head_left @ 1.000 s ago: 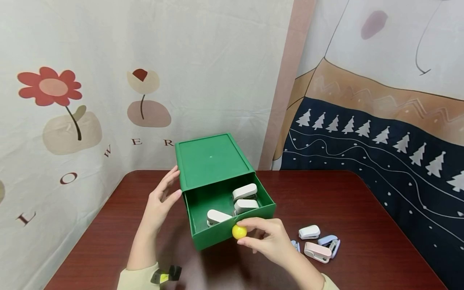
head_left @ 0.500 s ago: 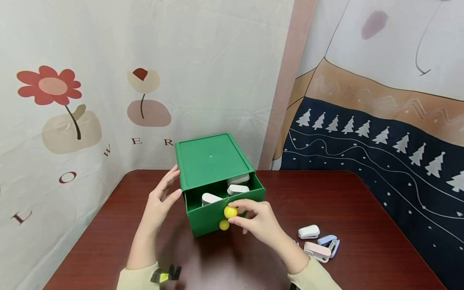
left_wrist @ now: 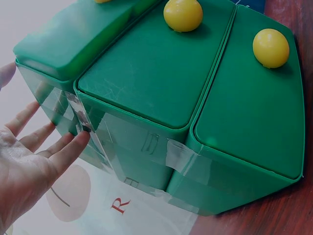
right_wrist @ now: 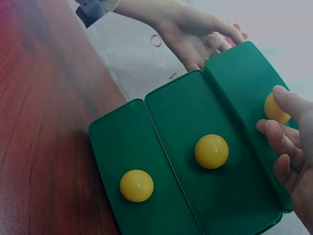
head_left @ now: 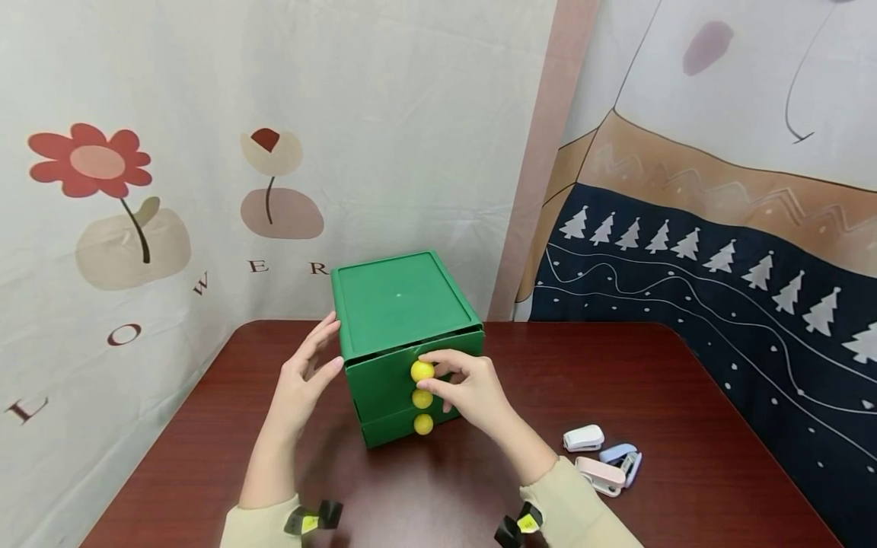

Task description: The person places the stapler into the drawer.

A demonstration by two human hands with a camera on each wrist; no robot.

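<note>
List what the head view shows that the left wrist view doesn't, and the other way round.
Only the head view: the right hand pinching the top yellow knob, plus the white stapler, pink stapler and blue stapler.

Only the left wrist view: clear tape on the side of the green drawer unit.

Both: the drawer unit, the left hand, all three knobs (the top one cut off in the left wrist view) and the table.

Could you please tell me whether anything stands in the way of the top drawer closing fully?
Nothing visible does: the right hand pinches the yellow knob of the top drawer, and no object shows in the narrow gap above its front. The inside is hidden.
</note>
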